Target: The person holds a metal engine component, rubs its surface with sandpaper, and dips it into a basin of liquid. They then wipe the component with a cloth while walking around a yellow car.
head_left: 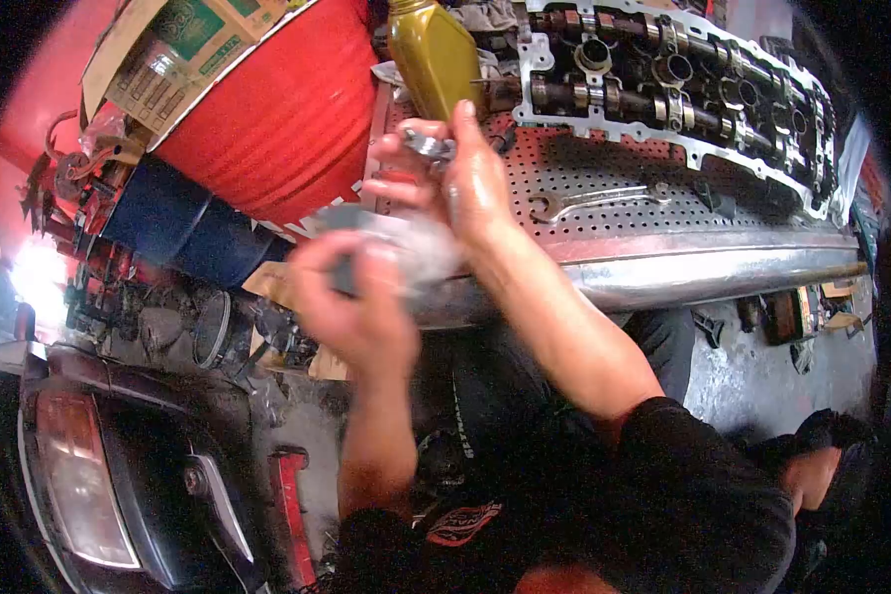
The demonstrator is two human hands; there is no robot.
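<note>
While one perforated bench top point(564, 163) carries one cylinder head point(653, 104) between one and two o'clock, one bottle point(434, 64), top cropped, shows at twelve and one spanner point(604, 198) lies at two. Of two hands, the left hand point(356, 307), at nine, half-curled, grips one grey-white cloth point(416, 247), both blurred. The right hand point(475, 183), at twelve, fingers bent, holds one small metal part point(428, 147), underside hidden.

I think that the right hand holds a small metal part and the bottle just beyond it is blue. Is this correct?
Not the colour: the head view shows the bottle is yellowish, not blue. The right hand does hold a small metal part.
</note>
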